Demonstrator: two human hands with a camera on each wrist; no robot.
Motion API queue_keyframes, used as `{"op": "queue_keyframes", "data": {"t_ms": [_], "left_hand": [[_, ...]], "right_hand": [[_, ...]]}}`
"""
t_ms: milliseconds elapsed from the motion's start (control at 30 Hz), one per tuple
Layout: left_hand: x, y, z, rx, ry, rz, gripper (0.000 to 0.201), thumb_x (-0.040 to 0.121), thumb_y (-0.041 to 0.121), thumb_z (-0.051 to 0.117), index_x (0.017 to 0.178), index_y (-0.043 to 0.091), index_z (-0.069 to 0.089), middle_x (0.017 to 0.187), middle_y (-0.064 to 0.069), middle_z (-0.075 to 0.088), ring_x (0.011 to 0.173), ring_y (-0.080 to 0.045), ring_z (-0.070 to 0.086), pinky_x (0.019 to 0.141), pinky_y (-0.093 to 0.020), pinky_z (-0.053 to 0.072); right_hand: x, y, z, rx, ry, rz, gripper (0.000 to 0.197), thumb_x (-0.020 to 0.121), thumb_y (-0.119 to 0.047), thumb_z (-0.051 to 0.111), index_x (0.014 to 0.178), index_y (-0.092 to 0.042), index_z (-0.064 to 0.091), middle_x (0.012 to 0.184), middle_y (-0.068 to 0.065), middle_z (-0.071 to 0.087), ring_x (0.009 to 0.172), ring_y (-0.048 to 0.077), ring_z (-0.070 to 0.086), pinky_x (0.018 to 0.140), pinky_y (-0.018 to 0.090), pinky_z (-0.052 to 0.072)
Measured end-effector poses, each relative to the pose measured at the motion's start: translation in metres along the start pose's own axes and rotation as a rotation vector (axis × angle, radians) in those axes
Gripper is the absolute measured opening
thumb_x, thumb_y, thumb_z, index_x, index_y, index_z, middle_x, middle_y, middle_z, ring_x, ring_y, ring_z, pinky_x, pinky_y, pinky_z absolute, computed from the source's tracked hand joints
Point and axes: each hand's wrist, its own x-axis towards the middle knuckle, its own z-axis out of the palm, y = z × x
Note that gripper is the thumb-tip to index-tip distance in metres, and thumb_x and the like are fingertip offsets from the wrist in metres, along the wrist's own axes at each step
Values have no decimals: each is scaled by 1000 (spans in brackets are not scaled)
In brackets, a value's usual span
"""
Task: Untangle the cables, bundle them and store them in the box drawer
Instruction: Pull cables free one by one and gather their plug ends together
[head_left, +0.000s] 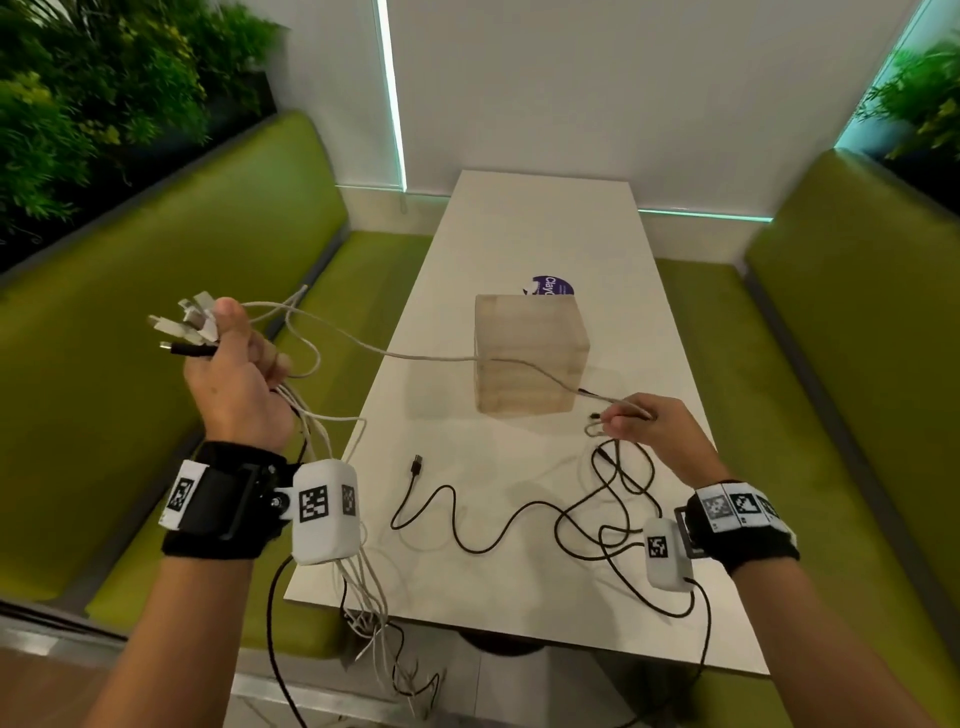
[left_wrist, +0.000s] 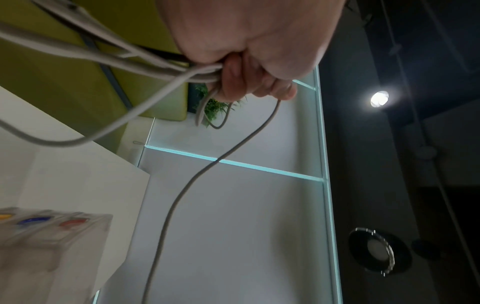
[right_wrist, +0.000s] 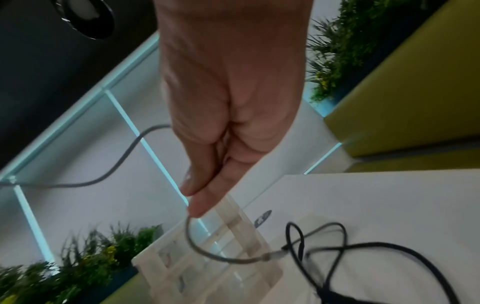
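My left hand (head_left: 236, 364) is raised over the left bench and grips a bundle of white cables (head_left: 317, 436) with their plugs (head_left: 189, 325) sticking out above the thumb; their tails hang below the table edge. In the left wrist view the fingers (left_wrist: 233, 82) curl round the white cables (left_wrist: 145, 63). One grey cable (head_left: 431, 356) stretches from that hand across to my right hand (head_left: 641, 423), which pinches it (right_wrist: 221, 255) near its end. A black cable (head_left: 498, 525) lies in loose curves on the white table (head_left: 519, 234). The translucent drawer box (head_left: 530, 358) stands mid-table.
Green benches (head_left: 171, 322) flank the table on both sides, with plants (head_left: 93, 93) behind them. A purple sticker (head_left: 553, 287) lies behind the box. Black wrist-camera leads hang off the near table edge (head_left: 519, 636).
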Motion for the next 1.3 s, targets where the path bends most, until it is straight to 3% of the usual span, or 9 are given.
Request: {"op": "queue_keyframes", "data": {"t_ms": [100, 367, 667, 767, 867, 967, 1100, 1200, 1300], "left_hand": [[-10, -10, 5, 53, -99, -35, 22, 96, 32, 56, 77, 23, 51, 51, 11, 33, 47, -6, 30, 45, -23, 31], [-49, -40, 21, 109, -365, -156, 25, 94, 25, 57, 73, 21, 45, 52, 9, 26, 45, -7, 20, 42, -21, 21], [-73, -57, 19, 149, -515, -225, 33, 96, 20, 54, 69, 22, 36, 53, 7, 18, 46, -10, 12, 40, -20, 19], [-76, -55, 15, 139, -558, -247, 34, 95, 22, 56, 69, 22, 34, 54, 6, 17, 47, -10, 11, 41, -22, 15], [-78, -52, 9, 139, -626, -272, 35, 93, 25, 56, 67, 22, 33, 52, 9, 20, 44, -8, 12, 41, -22, 14], [-82, -49, 7, 160, -678, -298, 35, 97, 21, 54, 67, 20, 34, 51, 10, 21, 42, -6, 15, 41, -22, 15], [-92, -50, 9, 184, -738, -345, 30, 95, 21, 55, 69, 21, 41, 50, 12, 21, 42, -6, 15, 40, -20, 16], [-103, -51, 13, 250, -851, -372, 33, 93, 22, 54, 61, 28, 57, 51, 12, 21, 42, -6, 16, 41, -21, 16], [-112, -52, 13, 338, -966, -396, 31, 92, 22, 55, 63, 31, 62, 52, 11, 23, 44, -7, 18, 42, -23, 16]], "right_hand": [[-4, -14, 3, 88, -80, -40, 14, 81, 11, 63, 94, 4, 61, 93, 22, 70, 84, 25, 69, 79, 32, 56], [-39, -66, 31, 142, -391, 28, 27, 83, 12, 60, 97, -5, 45, 87, 30, 69, 69, 27, 69, 64, 30, 57], [-106, 16, 119, 17, -761, 205, 28, 79, 12, 62, 81, -14, 54, 89, 12, 71, 82, 21, 69, 79, 31, 56], [-125, 40, 133, -369, -740, 158, 19, 76, -12, 71, 88, -23, 60, 95, 0, 70, 91, 16, 67, 83, 31, 55], [-131, 48, 128, -689, -738, 272, 54, 70, -24, 80, 116, -19, 52, 113, -1, 55, 105, 20, 54, 86, 31, 46], [-120, 38, 104, -887, -527, 370, 72, 72, -33, 79, 129, -10, 40, 128, 8, 52, 115, 25, 51, 89, 30, 42], [-96, -2, 79, -509, -107, 122, 67, 77, -33, 76, 133, -22, 41, 124, -4, 45, 94, 10, 52, 78, 24, 47], [-94, -41, 81, -177, -142, -145, 89, 73, -38, 78, 146, -36, 26, 140, -19, 30, 116, -3, 45, 89, 14, 44], [-96, -64, 94, -83, -189, -244, 74, 74, -40, 77, 139, -38, 41, 139, -23, 43, 121, -7, 45, 96, 12, 42]]}}
